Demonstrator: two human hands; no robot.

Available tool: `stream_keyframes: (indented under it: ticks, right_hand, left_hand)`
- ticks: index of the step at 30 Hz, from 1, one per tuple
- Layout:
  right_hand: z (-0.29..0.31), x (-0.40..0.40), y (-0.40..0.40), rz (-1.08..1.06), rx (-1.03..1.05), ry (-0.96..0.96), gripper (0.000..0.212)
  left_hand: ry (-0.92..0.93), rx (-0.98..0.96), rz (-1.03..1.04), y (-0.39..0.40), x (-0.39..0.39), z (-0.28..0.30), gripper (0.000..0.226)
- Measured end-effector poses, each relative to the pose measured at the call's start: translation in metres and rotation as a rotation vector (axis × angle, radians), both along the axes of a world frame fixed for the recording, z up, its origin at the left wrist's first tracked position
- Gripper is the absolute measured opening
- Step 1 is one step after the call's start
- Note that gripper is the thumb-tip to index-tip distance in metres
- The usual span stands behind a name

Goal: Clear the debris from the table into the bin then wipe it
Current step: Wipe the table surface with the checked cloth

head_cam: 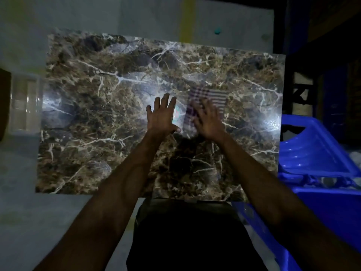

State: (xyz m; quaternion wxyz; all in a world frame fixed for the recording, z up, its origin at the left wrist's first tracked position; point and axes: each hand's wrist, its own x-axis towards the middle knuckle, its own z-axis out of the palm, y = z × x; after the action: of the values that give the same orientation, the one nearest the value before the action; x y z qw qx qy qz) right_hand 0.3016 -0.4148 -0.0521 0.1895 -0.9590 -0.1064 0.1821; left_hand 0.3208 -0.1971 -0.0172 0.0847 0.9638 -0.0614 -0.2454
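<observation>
While the right hand (208,122) presses a striped cloth (210,100) flat against the marble-patterned table (97,106), its fingers spread and blurred over the fabric, the left hand (163,114) lies open beside it with fingers straight and splayed, holding nothing. The cloth sits a little right of the table's middle, its far half showing beyond the right fingers. No debris can be made out on the tabletop, so the clearing seems done and the wiping appears to be the step in hand.

The likeliest trouble is the cloth slipping out from under a flat palm: nothing is curled round it, so a quick stroke could leave it bunched or behind. The glossy surface throws back strong glare near the hands and at the left and right edges, and in such dim light fine crumbs or streaks could easily be missed against the busy brown veining. A wide sweep to the right could also push the cloth off the edge toward the blue bin (316,153), which stands just beside the table on the right, with pale contents faintly visible inside.

The room is dark. A pale floor (29,212) surrounds the table, a clear container (25,106) sits at the left edge, and dark shelving rises on the far right.
</observation>
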Motion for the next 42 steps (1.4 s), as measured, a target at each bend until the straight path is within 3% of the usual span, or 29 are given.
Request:
stream_keyframes:
  ticks: [5,9,13,18,23,27,31,34,39,42]
  right_hand:
    - [0.009,-0.057,-0.029,0.191,-0.06,0.022,0.058]
    - [0.01,-0.026,-0.055,0.055,-0.065,0.049,0.06]
    - [-0.003,0.024,-0.004,-0.124,-0.065,0.012,0.063]
    - [-0.008,0.006,0.056,0.046,0.014,0.004,0.061]
    - [0.004,-0.042,-0.001,0.177,-0.043,0.034,0.06]
    - [0.003,-0.012,-0.029,0.037,-0.069,0.04,0.063]
    - [-0.008,0.02,0.007,-0.157,-0.03,0.01,0.063]
    - [-0.014,0.008,0.022,-0.11,0.018,-0.003,0.059]
    - [-0.006,-0.046,-0.042,0.144,0.026,0.0,0.058]
    - [-0.007,-0.063,-0.114,0.088,-0.019,-0.049,0.06]
  left_hand:
    - [0.059,-0.022,0.045,0.008,0.001,-0.004,0.137]
    - [0.056,-0.024,0.03,0.011,0.011,0.0,0.122]
    - [0.073,0.016,-0.006,0.014,0.014,0.006,0.114]
    - [0.055,-0.035,0.029,0.017,0.014,0.003,0.108]
    - [0.042,-0.027,0.029,0.016,0.01,-0.002,0.116]
    - [0.02,0.001,0.046,0.012,0.009,-0.007,0.112]
    - [0.005,-0.006,0.102,0.005,0.002,-0.013,0.108]
    - [0.04,-0.002,0.131,-0.004,-0.001,-0.012,0.118]
    - [0.076,-0.046,0.093,-0.027,-0.002,-0.012,0.11]
    - [0.098,-0.073,0.022,-0.053,-0.007,-0.009,0.109]
